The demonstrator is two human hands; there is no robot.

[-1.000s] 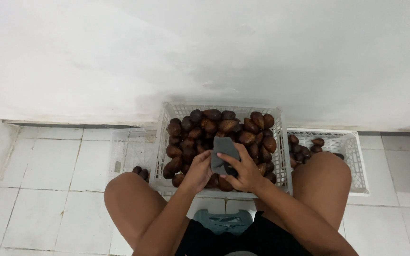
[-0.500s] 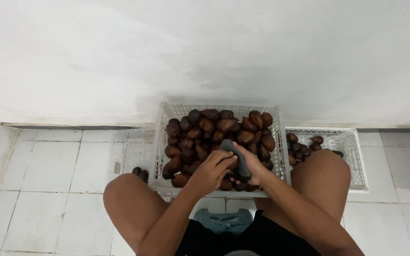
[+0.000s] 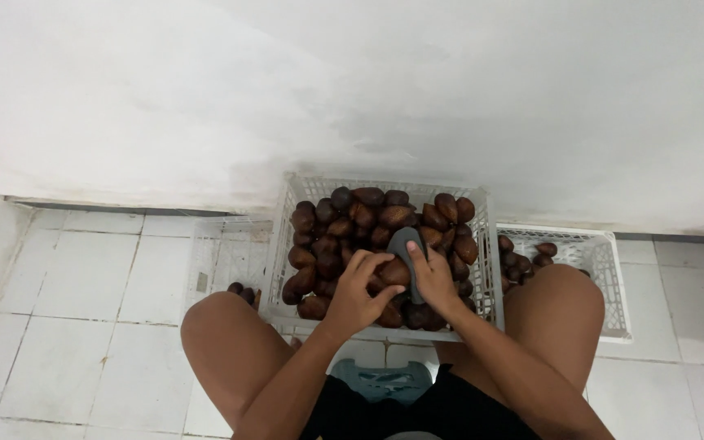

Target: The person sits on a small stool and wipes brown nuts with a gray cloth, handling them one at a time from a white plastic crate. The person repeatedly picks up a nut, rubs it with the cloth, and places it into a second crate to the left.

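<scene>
Left hand (image 3: 358, 295) now grips a brown fruit (image 3: 394, 271) while right hand (image 3: 432, 277), clasping the grey brush (image 3: 407, 243), has turned it edge-on over the crate (image 3: 285, 218).

the grey brush (image 3: 407, 244) has tipped from flat-faced to edge-on as the right hand (image 3: 432, 275) closed over it.

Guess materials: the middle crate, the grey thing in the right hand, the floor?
Crate: looks like moulded white plastic, going by the thin lattice walls. Grey thing: dull, matte, rounded; possibly a cloth or a rubbery pad, too small to tell. The right hand presses it on a brown fruit that the left hand holds. Floor: glazed white tile, with dark grout lines and a slight sheen.
</scene>
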